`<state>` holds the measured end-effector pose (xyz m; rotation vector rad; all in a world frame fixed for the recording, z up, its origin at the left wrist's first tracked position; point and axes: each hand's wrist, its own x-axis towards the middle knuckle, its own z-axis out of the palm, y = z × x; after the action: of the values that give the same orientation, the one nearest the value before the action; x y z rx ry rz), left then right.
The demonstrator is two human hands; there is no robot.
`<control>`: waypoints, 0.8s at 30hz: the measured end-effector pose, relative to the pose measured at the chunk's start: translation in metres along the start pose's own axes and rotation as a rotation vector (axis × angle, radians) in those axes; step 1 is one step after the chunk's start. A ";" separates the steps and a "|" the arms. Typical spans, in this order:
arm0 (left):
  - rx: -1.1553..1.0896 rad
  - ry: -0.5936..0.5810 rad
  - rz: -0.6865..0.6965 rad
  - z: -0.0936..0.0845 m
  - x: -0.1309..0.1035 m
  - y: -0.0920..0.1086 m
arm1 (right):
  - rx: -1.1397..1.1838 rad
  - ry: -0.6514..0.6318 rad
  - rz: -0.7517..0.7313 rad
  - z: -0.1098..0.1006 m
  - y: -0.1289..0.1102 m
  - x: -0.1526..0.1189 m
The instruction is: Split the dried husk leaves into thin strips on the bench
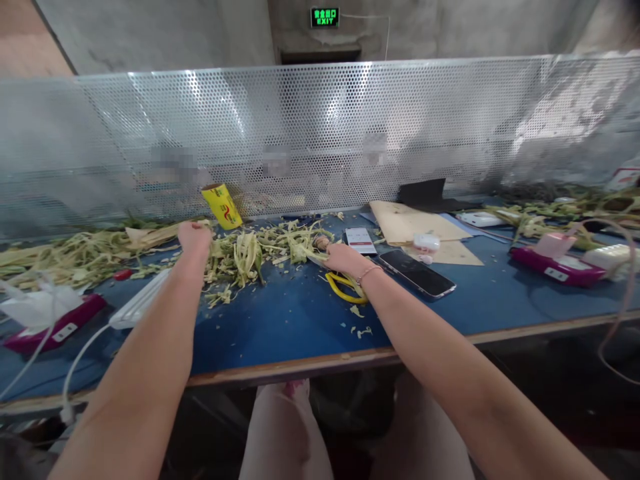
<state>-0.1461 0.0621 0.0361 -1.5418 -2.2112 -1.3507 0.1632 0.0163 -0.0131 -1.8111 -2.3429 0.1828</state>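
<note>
My left hand [194,239] is closed at the back left of the blue table, on pale dried plant strips [156,237] that run out to its left. Its fingertips are hidden. My right hand [337,255] is pinched around the edge of a loose heap of yellow-green plant strips [245,257], near a small brownish clump [321,243]. Just below that hand lie scissors with yellow handles [345,289], partly covered by it. The heap spreads between both hands, with shreds scattered on the tabletop.
A yellow tube [223,207] leans by the perforated metal screen [320,127]. Right of my right hand are a dark phone [417,273], a card-like screen or box [360,241] and brown paper [415,223]. Magenta holders [555,267] and a white power strip [143,300] sit at the sides.
</note>
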 end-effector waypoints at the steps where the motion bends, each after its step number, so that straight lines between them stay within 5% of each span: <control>1: 0.023 0.018 -0.079 -0.002 -0.002 -0.001 | 0.006 0.006 0.002 0.000 0.000 -0.001; 4: 0.078 0.057 -0.203 -0.007 -0.014 0.008 | 0.030 0.038 0.005 0.000 0.000 -0.003; 8: 0.211 -0.031 0.234 0.002 -0.033 0.034 | 0.066 0.080 0.018 0.001 0.001 -0.004; 12: 0.194 -0.370 0.585 0.031 -0.054 0.050 | 0.113 0.181 0.051 0.003 0.004 -0.003; 15: 0.120 -0.751 1.019 0.051 -0.073 0.054 | 0.147 0.266 0.026 0.005 0.004 0.000; 24: 0.251 -0.871 1.062 0.049 -0.089 0.061 | 0.252 0.292 -0.053 0.012 0.005 0.010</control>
<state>-0.0376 0.0412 -0.0056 -2.8336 -1.1947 -0.0687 0.1627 0.0268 -0.0256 -1.5401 -2.0604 0.1828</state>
